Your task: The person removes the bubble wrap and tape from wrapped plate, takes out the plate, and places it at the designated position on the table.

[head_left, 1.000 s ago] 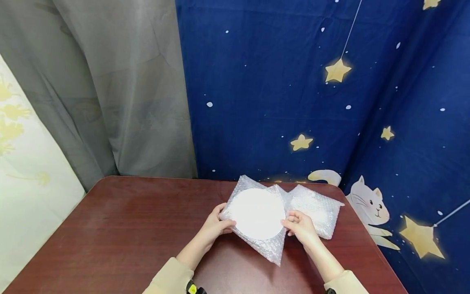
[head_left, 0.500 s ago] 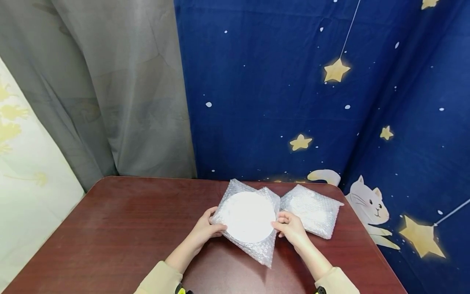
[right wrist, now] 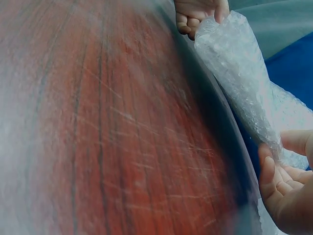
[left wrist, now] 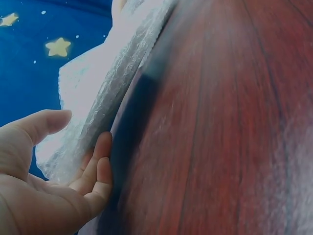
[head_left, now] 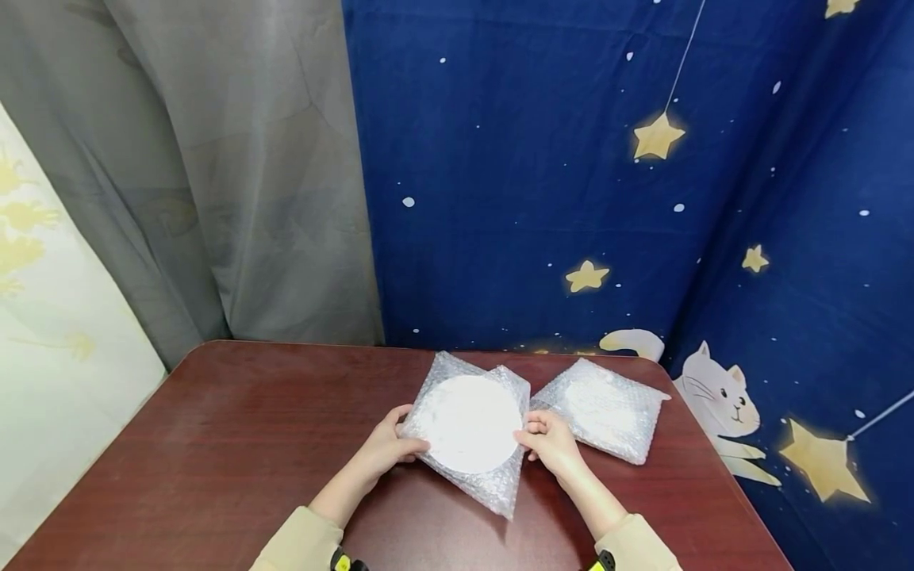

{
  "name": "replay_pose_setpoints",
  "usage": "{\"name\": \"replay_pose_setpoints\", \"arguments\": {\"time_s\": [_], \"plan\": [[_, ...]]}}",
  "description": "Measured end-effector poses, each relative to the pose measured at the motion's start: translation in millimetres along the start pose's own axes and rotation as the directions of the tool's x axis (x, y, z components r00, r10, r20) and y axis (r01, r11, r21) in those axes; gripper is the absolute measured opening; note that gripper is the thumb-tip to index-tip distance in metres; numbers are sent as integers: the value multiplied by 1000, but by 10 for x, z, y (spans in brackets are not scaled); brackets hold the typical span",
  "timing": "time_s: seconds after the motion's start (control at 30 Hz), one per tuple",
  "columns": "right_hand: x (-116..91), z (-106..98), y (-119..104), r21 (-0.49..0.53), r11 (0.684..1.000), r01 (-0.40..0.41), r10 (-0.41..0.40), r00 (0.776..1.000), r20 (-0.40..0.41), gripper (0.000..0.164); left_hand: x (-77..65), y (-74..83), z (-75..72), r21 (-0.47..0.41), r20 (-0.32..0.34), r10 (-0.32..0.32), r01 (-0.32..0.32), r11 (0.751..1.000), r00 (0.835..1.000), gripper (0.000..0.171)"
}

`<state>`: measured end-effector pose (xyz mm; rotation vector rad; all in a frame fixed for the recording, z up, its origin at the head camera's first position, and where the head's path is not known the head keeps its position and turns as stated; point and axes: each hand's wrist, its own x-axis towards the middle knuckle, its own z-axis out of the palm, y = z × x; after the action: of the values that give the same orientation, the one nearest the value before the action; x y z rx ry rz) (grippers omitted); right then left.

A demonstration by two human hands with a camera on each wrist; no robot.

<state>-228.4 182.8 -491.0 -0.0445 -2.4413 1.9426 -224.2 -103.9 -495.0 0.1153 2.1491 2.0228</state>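
A round, bright white flat thing (head_left: 466, 424) lies in bubble wrap (head_left: 493, 493) with pointed corners; glare hides its surface detail. My left hand (head_left: 389, 446) grips the package's left edge, thumb on top and fingers beneath. At the right edge, my right hand (head_left: 551, 446) pinches the wrap between thumb and fingers. In the left wrist view the package (left wrist: 105, 93) tilts above the tabletop, its lower edge resting in the fingers. The right wrist view shows the wrap (right wrist: 239, 73) held up between both hands.
A second bubble-wrapped package (head_left: 607, 408) lies on the dark red wooden table (head_left: 236, 452), to the right. Behind the table hang a grey curtain (head_left: 286, 174) and a blue one with stars (head_left: 514, 174).
Both hands have moved left with the wrapped package, drawing it away from the second package, which stays where it was. More of that second package now shows.
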Motion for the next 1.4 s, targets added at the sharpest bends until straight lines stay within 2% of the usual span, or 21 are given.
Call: {"name": "replay_pose_setpoints", "arguments": {"time_s": [0.3,0.4,0.53,0.63,1.07,1.4], "plan": [[33,78,79,-10,1000,7,-7,1000,8,35,-6,-48,-48,47,-8,19,-19,999,1000,72],[44,92,89,-11,1000,2,-1,1000,13,35,-48,36,-39,54,-7,23,-23,998,1000,70],[80,113,120,-18,1000,1,-1,1000,14,33,-5,0,-55,61,-15,21,-20,998,1000,72],[103,127,144,-18,1000,2,-2,1000,14,32,71,-118,-81,59,-19,15,-14,998,1000,75],[186,142,186,-5,1000,-3,3,999,41,29,115,-112,-79,66,-54,15,-12,998,998,76],[200,137,207,-75,997,24,-22,999,38,34,149,-160,-104,47,-44,5,-3,999,999,78]]}}
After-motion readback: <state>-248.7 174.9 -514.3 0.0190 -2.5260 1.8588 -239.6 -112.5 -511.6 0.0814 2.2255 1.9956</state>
